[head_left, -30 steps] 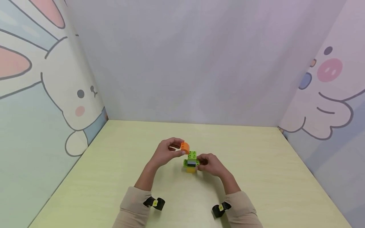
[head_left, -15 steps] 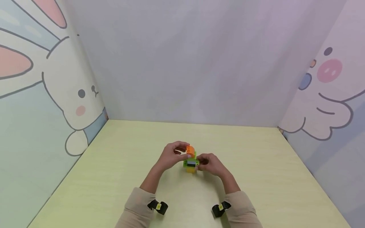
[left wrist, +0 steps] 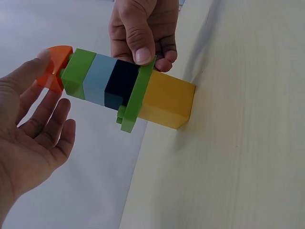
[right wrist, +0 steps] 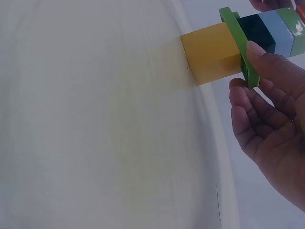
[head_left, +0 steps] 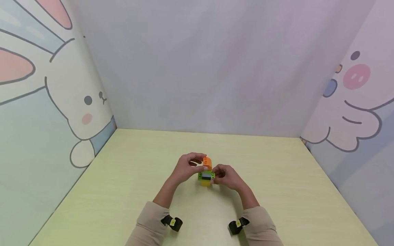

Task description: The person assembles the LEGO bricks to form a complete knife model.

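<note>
A tower of toy building bricks stands upright on the table. Its yellow brick (left wrist: 167, 99) is at the bottom, under a flat green plate (left wrist: 137, 98). Above that come a black brick (left wrist: 121, 83), a light blue brick (left wrist: 98, 78) and a green brick (left wrist: 77, 73). At the top, my left hand (head_left: 185, 169) pinches a curved orange brick (left wrist: 56, 67) between thumb and fingers. In the left wrist view the orange brick sits right at the green brick's studs. My right hand (head_left: 228, 177) pinches one end of the green plate, thumb on its upper side.
The pale wooden table (head_left: 138, 191) reaches back to a plain grey-white curtain (head_left: 200, 68). Cartoon panels with a rabbit (head_left: 74, 102) and a pig (head_left: 357, 102) flank it left and right. Each sleeve carries a black wrist camera.
My left hand has moved right with the orange brick, from beside the tower to over the green brick at its top. The right hand has stayed at the green plate.
</note>
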{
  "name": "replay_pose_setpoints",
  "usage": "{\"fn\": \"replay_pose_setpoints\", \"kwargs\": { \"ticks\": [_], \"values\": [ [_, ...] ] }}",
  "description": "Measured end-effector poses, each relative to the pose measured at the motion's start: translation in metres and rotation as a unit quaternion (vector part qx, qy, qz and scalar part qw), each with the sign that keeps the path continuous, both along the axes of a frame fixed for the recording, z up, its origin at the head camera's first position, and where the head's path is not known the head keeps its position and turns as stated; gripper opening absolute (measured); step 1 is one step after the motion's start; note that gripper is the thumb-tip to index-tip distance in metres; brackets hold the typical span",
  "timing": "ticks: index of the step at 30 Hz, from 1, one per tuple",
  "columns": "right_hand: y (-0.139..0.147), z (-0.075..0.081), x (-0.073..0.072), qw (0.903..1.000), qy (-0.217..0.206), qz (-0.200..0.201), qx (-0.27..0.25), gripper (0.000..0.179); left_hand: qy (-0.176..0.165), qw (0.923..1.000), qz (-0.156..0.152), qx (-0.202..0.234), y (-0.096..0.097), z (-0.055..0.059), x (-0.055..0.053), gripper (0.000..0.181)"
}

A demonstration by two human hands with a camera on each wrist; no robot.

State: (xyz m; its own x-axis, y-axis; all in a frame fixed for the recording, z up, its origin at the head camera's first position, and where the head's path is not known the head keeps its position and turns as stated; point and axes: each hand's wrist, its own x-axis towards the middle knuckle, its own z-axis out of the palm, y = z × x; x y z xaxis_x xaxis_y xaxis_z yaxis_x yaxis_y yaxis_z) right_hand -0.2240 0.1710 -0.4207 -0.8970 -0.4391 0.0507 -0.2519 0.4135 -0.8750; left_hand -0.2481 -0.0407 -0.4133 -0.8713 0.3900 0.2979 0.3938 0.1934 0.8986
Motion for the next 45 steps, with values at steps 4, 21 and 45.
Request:
{"fn": "replay_pose_setpoints", "kwargs": {
  "ticks": [4,21,45],
  "values": [
    [0.000,0.001,0.000,0.9999,0.012,0.002,0.010,0.020,0.005,1.0000,0.003,0.002,0.001,-0.002,0.000,0.040],
    [-0.002,0.002,0.001,0.9995,0.024,-0.001,0.021,0.023,0.036,0.9992,-0.017,0.002,0.003,-0.004,-0.001,0.035],
    [0.007,-0.038,-0.022,0.9994,0.019,-0.019,0.022,0.024,0.056,0.9977,-0.038,0.002,0.002,0.023,0.016,0.034]
  ]
}}
